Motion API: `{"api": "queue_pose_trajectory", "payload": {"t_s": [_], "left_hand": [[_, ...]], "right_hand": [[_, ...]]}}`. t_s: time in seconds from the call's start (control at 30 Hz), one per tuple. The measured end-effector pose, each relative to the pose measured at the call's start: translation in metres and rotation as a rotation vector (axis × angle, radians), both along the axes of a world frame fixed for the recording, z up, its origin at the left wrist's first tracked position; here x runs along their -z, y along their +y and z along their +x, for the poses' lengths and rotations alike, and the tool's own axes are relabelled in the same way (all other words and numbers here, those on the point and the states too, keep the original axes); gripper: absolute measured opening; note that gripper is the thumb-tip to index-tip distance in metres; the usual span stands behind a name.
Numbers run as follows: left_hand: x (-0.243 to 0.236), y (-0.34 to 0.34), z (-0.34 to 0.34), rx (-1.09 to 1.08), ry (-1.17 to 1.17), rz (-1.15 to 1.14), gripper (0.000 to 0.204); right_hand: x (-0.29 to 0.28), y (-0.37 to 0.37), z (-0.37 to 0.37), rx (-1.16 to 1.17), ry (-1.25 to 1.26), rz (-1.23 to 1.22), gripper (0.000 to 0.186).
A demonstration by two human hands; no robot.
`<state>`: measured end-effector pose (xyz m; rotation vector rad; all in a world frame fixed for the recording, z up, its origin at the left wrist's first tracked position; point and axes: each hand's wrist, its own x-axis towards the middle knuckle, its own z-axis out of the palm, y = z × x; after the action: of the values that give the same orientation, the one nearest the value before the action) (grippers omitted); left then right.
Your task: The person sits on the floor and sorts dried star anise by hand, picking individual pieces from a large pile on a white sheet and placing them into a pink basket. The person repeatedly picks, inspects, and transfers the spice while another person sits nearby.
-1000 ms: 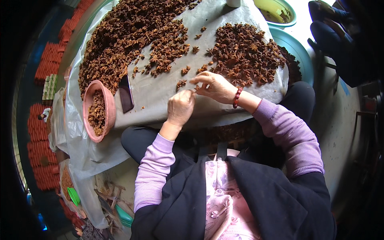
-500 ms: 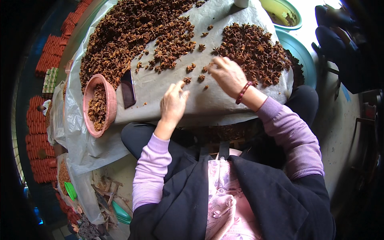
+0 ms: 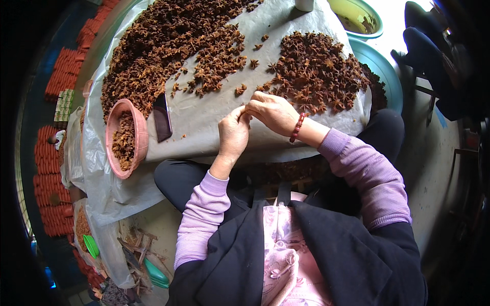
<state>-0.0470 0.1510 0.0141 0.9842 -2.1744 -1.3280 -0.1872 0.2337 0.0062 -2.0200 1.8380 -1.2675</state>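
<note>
Now together, fingertip to fingertip, the left hand [image 3: 233, 135] and the right hand [image 3: 275, 114] meet above the near edge of a pale sheet [image 3: 201, 120] spread with star anise. Half a second earlier they were apart, the right reaching over the loose pieces and the left hand open beside it. The fingers of both are now bent inward at the meeting point, but whether they pinch a piece cannot be told, since the knuckles hide it. Loose pieces that lay close to the fingers no longer show; they may be picked up or simply covered. The change suggests a turn from reaching to close two-handed handling.

Just beyond the fingers, a loose star anise piece [image 3: 240, 90] rests on the sheet. To the right spreads a darker pile of star anise [image 3: 319, 70]; to the far left rises a larger heap of star anise [image 3: 158, 56], its edge trailing toward the middle. A red bead bracelet [image 3: 298, 127] circles the right wrist. Left of the hands lie a dark phone [image 3: 162, 120] and a pink basket [image 3: 141, 137] partly filled with brown pieces, while a teal basin [image 3: 390, 66] stands past the right pile
</note>
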Motion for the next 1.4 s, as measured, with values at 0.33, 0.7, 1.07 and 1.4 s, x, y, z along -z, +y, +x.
{"api": "queue_pose_trajectory", "payload": {"t_s": [0.33,0.7,1.07,1.4], "left_hand": [[-0.002,-0.007,-0.007,0.144,0.283,0.812,0.023],[-0.013,0.008,-0.045,0.006,0.386,1.139,0.023],[-0.002,-0.110,-0.061,-0.126,-0.493,-0.559,0.031],[0.007,-0.081,-0.046,0.006,-0.193,-0.546,0.019]], "right_hand": [[-0.004,0.013,-0.010,0.098,-0.213,-0.042,0.010],[-0.006,0.014,-0.022,0.156,0.027,-0.240,0.010],[-0.010,0.036,0.034,-0.501,-0.199,0.300,0.023],[-0.003,0.014,-0.001,0.024,-0.149,0.077,0.019]]}}
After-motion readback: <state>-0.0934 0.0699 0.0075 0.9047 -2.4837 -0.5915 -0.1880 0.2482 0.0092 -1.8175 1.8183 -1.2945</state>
